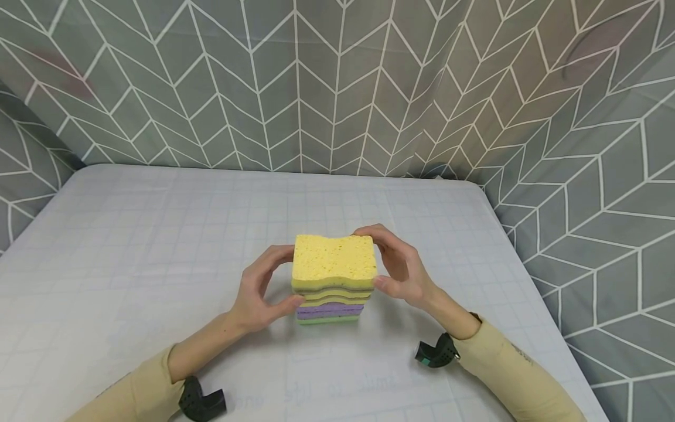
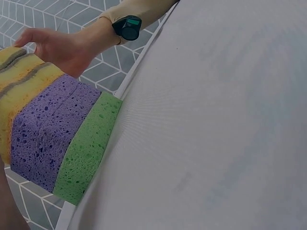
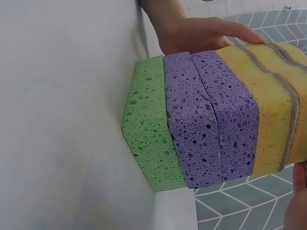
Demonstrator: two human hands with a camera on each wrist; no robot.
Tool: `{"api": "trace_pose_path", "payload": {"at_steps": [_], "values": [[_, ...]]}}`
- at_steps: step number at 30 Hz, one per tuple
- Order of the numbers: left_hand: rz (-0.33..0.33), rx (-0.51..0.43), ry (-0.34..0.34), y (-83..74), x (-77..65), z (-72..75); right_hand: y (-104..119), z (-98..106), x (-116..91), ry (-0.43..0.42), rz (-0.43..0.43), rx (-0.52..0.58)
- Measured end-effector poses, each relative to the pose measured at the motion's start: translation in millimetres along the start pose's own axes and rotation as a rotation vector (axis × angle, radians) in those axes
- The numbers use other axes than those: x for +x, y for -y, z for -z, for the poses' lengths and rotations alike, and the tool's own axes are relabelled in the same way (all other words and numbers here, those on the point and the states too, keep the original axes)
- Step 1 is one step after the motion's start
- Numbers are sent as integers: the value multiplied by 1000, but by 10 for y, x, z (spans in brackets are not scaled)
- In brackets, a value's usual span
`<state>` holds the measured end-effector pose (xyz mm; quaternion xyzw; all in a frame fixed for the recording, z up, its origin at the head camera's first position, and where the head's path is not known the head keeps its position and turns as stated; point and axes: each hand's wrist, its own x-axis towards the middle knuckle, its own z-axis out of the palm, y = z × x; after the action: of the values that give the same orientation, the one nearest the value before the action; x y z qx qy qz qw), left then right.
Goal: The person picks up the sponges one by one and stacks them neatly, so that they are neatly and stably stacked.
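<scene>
A stack of sponges stands on the table between both hands. At its base lies a green sponge [image 3: 151,129], with two purple sponges [image 3: 194,129] above it. Yellow sponges with grey layers [image 3: 268,110] come higher up, under a wavy-edged yellow top sponge [image 1: 334,258]. My left hand [image 1: 258,290] holds the stack's upper left side, thumb at the front corner and fingers toward the back. On the other side my right hand [image 1: 403,266] grips the top yellow sponge, thumb at the front right, fingers at the far corner. Some fingertips are hidden behind the sponges.
The white table [image 1: 132,246] carries a faint grid, with rounded far corners. Grey curtains [image 1: 316,88] with white lines hang behind it and along the right side. Black wrist cameras [image 1: 203,401] sit below each sleeve cuff.
</scene>
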<state>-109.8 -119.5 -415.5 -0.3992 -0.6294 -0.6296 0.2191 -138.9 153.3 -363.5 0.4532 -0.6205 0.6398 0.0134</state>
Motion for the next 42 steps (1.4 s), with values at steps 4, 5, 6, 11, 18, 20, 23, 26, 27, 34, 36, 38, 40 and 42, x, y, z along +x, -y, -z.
{"api": "trace_pose_path", "payload": {"at_steps": [4, 5, 6, 11, 18, 20, 23, 26, 27, 34, 36, 38, 40, 42], "values": [[7, 0, 6, -5, 9, 0, 2, 3, -4, -1, -1, -6], [11, -2, 7, -10, 14, 2, 2, 4, -5, -2, -3, -8], [16, -3, 7, -16, 19, 4, 5, 4, -5, -2, -5, -9], [39, -34, -3, -73, 62, 0, 23, 2, -1, -3, -23, -22], [84, -73, -3, -137, 87, -5, 29, -1, 2, -1, -35, -11], [86, -74, -3, -142, 84, -9, 22, -2, -1, 0, -32, -3], [79, -69, -5, -138, 75, -14, 8, -5, -9, 6, -27, 8], [76, -63, -4, -127, 65, -14, -4, -8, -18, 7, -25, 17], [75, -62, -5, -121, 64, -15, -6, -9, -22, 6, -26, 20], [80, -54, -3, -113, 53, -10, -16, -21, -42, -4, -30, 43], [80, -53, -3, -117, 52, -11, -14, -25, -41, -6, -28, 48], [79, -54, -2, -118, 50, -11, -12, -27, -39, -6, -23, 48], [81, -56, 0, -116, 49, -10, -14, -25, -35, -3, -17, 51], [80, -57, 0, -115, 50, -8, -21, -17, -29, -1, -14, 51]]}}
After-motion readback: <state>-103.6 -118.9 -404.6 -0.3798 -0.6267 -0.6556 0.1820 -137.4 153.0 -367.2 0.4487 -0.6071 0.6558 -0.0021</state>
